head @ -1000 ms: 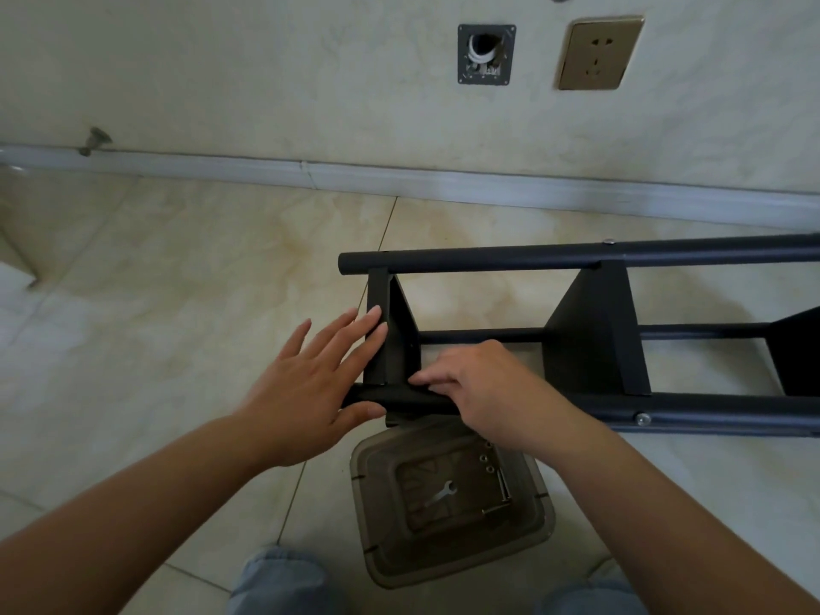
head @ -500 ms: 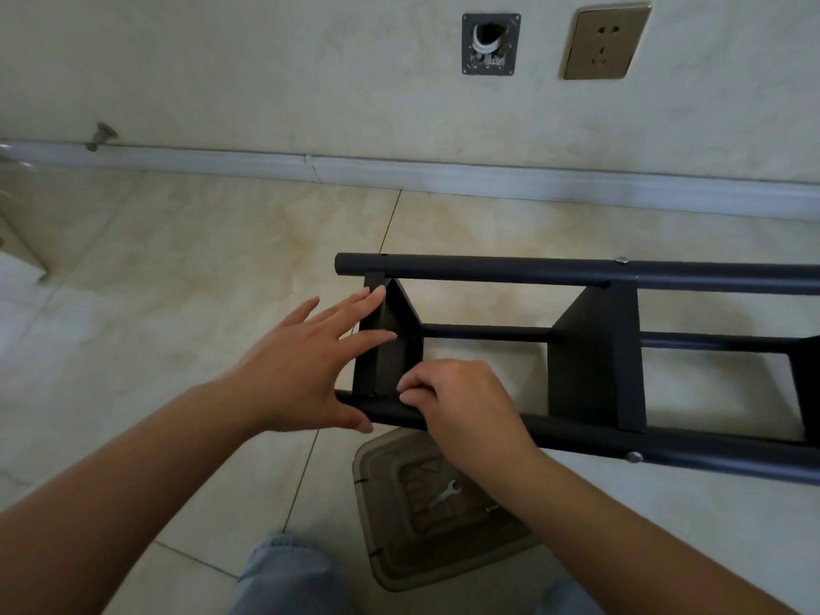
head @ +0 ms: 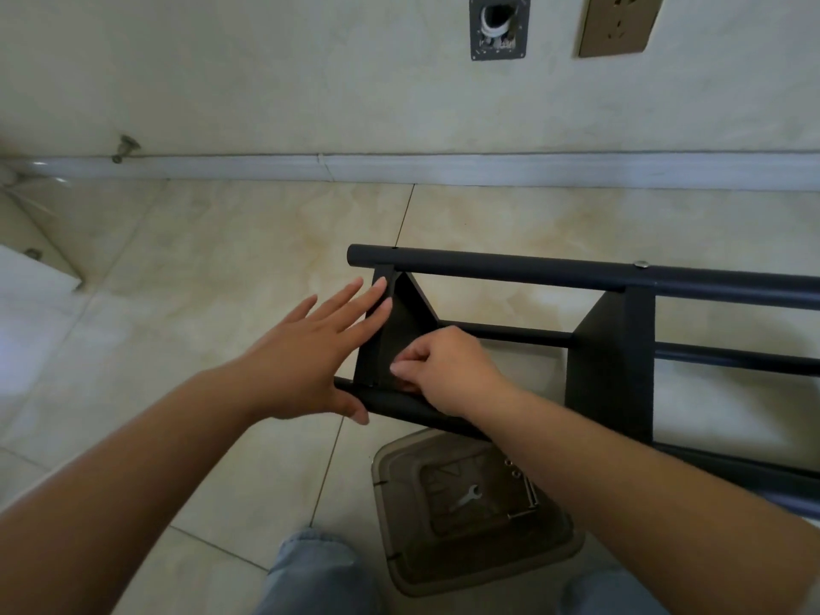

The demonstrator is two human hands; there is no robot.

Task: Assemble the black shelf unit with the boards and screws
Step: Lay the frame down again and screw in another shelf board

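Nearest: denim knees (head: 317,570) at bottom edge, w/ a brown plastic tray (head: 399,526) on the floor tiles just ahead, holding a small wrench (head: 466,497) and loose screws (head: 530,494) along its right side. Just past the tray, black shelf unit (head: 621,375) lying on its side; near pole (head: 399,403) ends at left, runs off right under the forearm. Left hand (head: 306,357) flat, fingers spread, tips against the end board (head: 390,339), thumb under the near pole's end. Right hand (head: 448,370) curled, thumb and fingers pinching sth small at the board/pole joint; too hidden to name. Second board (head: 616,361) to the right. Far pole (head: 532,270) parallel, bolt head (head: 640,263) on top. Open floor (head: 199,268) left of the pole ends, and a strip between far pole and baseboard (head: 443,168). Wall beyond: socket (head: 619,22), pipe plate (head: 499,26).
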